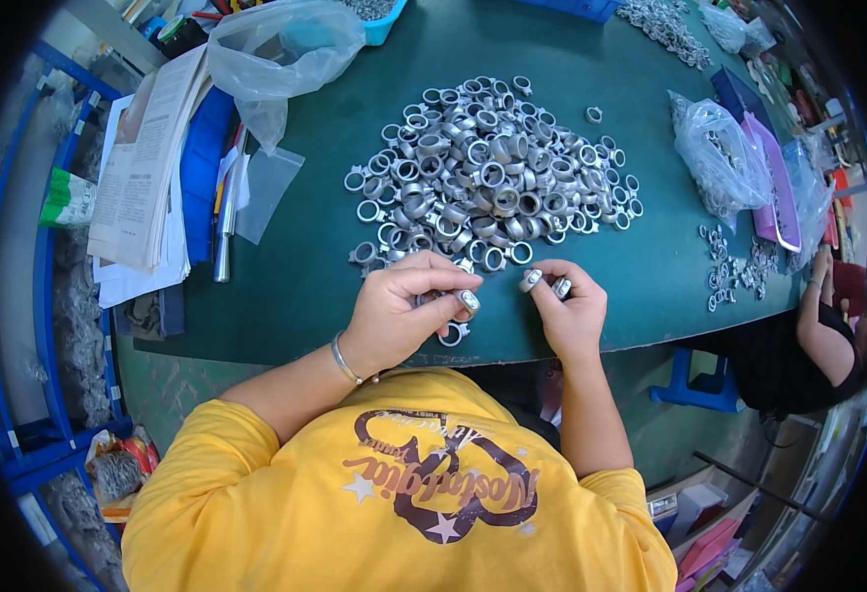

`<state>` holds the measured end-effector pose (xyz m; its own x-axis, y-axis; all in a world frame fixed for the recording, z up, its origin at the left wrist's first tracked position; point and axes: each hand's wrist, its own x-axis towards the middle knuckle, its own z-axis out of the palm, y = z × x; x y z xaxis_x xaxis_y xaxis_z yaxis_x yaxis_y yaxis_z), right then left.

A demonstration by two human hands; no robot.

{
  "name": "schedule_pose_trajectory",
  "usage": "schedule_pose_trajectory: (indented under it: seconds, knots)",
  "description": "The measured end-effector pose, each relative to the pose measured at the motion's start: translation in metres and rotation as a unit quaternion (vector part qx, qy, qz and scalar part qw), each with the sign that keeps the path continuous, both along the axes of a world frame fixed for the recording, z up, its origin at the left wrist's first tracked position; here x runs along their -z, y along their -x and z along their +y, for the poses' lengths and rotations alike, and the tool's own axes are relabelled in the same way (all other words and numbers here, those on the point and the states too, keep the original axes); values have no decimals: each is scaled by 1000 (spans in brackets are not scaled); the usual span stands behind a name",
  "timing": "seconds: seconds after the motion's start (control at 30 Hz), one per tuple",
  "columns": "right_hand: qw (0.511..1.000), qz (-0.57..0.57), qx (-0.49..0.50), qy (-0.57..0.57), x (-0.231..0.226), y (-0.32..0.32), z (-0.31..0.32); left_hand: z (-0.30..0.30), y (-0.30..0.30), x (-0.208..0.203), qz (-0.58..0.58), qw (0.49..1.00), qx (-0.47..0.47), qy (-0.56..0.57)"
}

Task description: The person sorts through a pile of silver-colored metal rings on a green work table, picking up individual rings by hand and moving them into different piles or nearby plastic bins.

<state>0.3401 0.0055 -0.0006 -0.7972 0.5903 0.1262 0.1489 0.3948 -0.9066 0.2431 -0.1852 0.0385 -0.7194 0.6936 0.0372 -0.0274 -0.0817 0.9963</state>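
Note:
A heap of silver metal rings (498, 163) lies on the green table in front of me. My left hand (409, 301) is closed at the heap's near edge, pinching a metal ring (468, 301) between thumb and fingers. Just below those fingers another loose ring (454, 334) rests by the table edge. My right hand (574, 308) is closed too, a little to the right, with metal rings (561, 287) at its fingers; one shows at the thumb tip and one by the curled fingers. Both hands are apart from each other.
Papers (147, 178), a blue tray (207, 158) and a clear plastic bag (286, 59) lie at the left. On the right are a bag of metal parts (715, 158), a pink basket (774, 187) and small loose parts (734, 266). Another person (818, 345) sits beyond a blue stool (700, 380).

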Motion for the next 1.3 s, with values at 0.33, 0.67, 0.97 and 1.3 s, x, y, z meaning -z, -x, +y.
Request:
schedule_pose_trajectory:
  seconds: [0.33, 0.67, 0.97, 1.3]
  knots:
    - [931, -1, -64, 360, -24, -12, -15, -6, 9, 0, -349, 931, 62, -91]
    - [983, 121, -66, 121, -21, -12, -23, -4, 4, -2, -255, 966, 34, -1]
    - [821, 202, -122, 520, -12, -10, 12, -4, 37, 0, 378, 913, 2, 151]
    - [953, -26, -84, -290, -1, 25, -21, 22, 24, 10, 492, 812, 40, 311]
